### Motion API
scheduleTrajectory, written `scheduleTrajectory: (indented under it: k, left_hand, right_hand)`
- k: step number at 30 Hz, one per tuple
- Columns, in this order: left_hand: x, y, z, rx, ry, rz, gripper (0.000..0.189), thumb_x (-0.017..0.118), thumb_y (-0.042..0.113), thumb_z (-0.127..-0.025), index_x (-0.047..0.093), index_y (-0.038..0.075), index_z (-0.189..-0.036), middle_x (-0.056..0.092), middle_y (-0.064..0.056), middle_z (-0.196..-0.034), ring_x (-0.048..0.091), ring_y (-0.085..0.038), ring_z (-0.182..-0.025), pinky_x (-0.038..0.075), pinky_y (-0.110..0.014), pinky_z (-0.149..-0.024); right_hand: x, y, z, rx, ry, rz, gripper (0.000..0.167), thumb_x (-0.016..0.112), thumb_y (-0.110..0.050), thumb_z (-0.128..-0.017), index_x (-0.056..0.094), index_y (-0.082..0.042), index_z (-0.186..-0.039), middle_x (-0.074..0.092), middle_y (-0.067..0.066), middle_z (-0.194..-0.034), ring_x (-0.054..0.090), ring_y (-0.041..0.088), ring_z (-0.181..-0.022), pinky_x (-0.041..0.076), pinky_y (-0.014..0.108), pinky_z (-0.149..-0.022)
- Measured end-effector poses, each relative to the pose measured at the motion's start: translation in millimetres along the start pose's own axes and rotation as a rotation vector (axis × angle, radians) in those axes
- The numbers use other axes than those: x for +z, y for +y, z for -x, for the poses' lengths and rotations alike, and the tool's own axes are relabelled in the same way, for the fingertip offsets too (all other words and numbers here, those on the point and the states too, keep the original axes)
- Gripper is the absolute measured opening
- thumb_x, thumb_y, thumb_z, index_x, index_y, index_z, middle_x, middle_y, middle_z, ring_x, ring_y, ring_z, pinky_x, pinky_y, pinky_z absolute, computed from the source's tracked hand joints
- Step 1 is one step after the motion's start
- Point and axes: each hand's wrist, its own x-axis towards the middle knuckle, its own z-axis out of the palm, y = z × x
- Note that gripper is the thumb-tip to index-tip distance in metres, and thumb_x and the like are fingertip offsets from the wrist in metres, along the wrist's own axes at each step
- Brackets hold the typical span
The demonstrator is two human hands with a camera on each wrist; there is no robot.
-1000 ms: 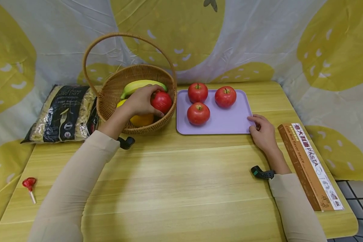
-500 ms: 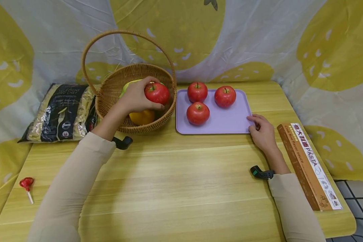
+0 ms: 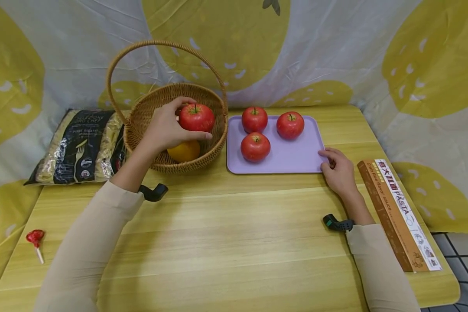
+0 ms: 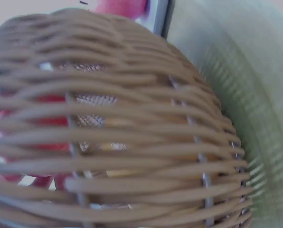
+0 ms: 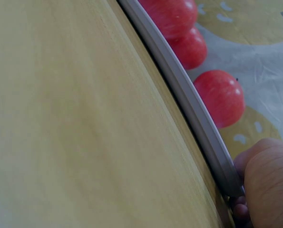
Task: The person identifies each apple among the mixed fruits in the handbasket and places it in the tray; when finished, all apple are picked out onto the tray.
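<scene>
My left hand [image 3: 166, 125] grips a red apple [image 3: 196, 117] between thumb and fingers, over the wicker basket [image 3: 134, 117]. An orange fruit [image 3: 184, 151] sits in the basket below that hand. In the left wrist view, the basket's woven wall [image 4: 131, 142] covers most of the hand's work. Three red apples, one at the front [image 3: 255, 147], stand on a lilac tray [image 3: 292, 160] right of the basket. At the tray's right edge my right hand [image 3: 338, 171] pinches the rim; the right wrist view has the thumb [image 5: 241, 164] against the tray's corner.
Left of the basket lies a bag of pasta [image 3: 82, 147]. A red lollipop [image 3: 35, 238] rests near the table's left edge. Along the right side lies a long pasta box [image 3: 398, 216]. The basket's tall handle [image 3: 164, 42] arches up behind the left hand. A patterned cloth [image 3: 257, 52] hangs behind the table.
My left hand has lifted the apple from among the basket's fruit and shifted it up and left. The right hand stays at the tray's edge.
</scene>
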Motion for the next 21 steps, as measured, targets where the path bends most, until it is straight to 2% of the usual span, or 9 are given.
scheduleTrajectory:
  k: [5,11,17,21]
  left_hand:
    - [4.1,5.7,6.4,0.061,0.048,0.082,0.095,0.095,0.055,-0.064,0.054,0.028,-0.145,0.061,-0.007,-0.141,0.056,-0.028,-0.127,0.052,-0.051,-0.103]
    - [13.2,16.8,11.8,0.168,0.098,0.199,0.086,0.096,0.036,-0.067,0.056,0.023,-0.142,0.063,-0.003,-0.136,0.06,-0.019,-0.119,0.054,-0.044,-0.1]
    - [30.6,36.2,11.6,0.183,0.096,0.304,0.089,0.096,0.042,-0.067,0.051,0.026,-0.142,0.06,0.005,-0.135,0.058,-0.011,-0.118,0.056,-0.037,-0.097]
    - [43.5,50.2,13.2,0.19,0.064,0.356,0.089,0.096,0.043,-0.068,0.051,0.028,-0.143,0.059,0.007,-0.136,0.059,-0.01,-0.117,0.056,-0.036,-0.098]
  right_hand:
    - [0,0,0.3,0.001,-0.002,0.001,0.039,0.053,-0.003,-0.093,0.07,0.002,-0.128,0.06,0.021,-0.142,0.056,0.03,-0.101,0.035,0.022,-0.078]
    - [1,-3,0.4,0.015,-0.015,-0.005,0.039,0.053,-0.003,-0.093,0.07,0.002,-0.129,0.059,0.021,-0.143,0.056,0.031,-0.103,0.036,0.023,-0.079]
    - [-1,-3,0.8,0.029,-0.019,-0.007,0.039,0.053,-0.004,-0.094,0.07,0.001,-0.129,0.059,0.02,-0.143,0.055,0.031,-0.107,0.036,0.025,-0.082]
    - [-2,-2,0.4,0.024,-0.025,-0.001,0.039,0.053,-0.004,-0.094,0.069,0.001,-0.13,0.059,0.02,-0.144,0.056,0.032,-0.11,0.036,0.026,-0.084]
